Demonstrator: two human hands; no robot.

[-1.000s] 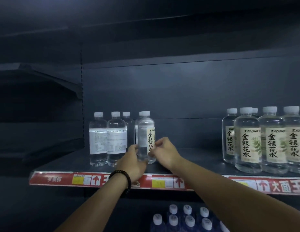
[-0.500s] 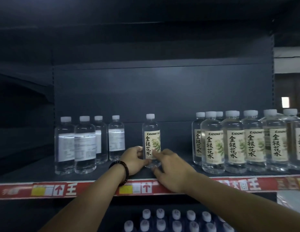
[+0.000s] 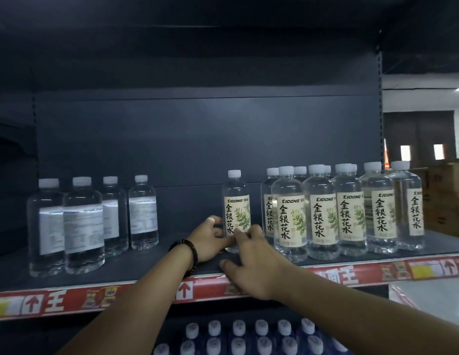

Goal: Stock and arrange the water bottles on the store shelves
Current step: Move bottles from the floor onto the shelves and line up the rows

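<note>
The lone bottle (image 3: 236,211) you are handling stands upright on the dark shelf (image 3: 172,262), in the gap between two groups and nearer the right one. Its cream label faces you and reads "LIDONG" above the black characters 金银花水, with a green leafy sprig beside them. It holds clear liquid under a white cap.

Your left hand (image 3: 210,239) holds its lower left side, the fingers (image 3: 212,219) curled round it. Your right hand (image 3: 254,262) lays its fingers (image 3: 245,233) against the lower front of the label, with the thumb spread away over the shelf. A dark beaded bracelet (image 3: 190,252) sits on your left wrist.

The right-hand bottles (image 3: 323,216) stand in close rows with the same LIDONG 金银花水 labels turned forward. The left-hand bottles (image 3: 83,226), four in view, show only the white backs of their labels, with print too small to read.

The red price strip (image 3: 69,301) along the shelf edge carries white arrows, yellow blocks and the character 王. On the level below, more capped bottles (image 3: 238,339) stand packed together, their labels hidden.
</note>
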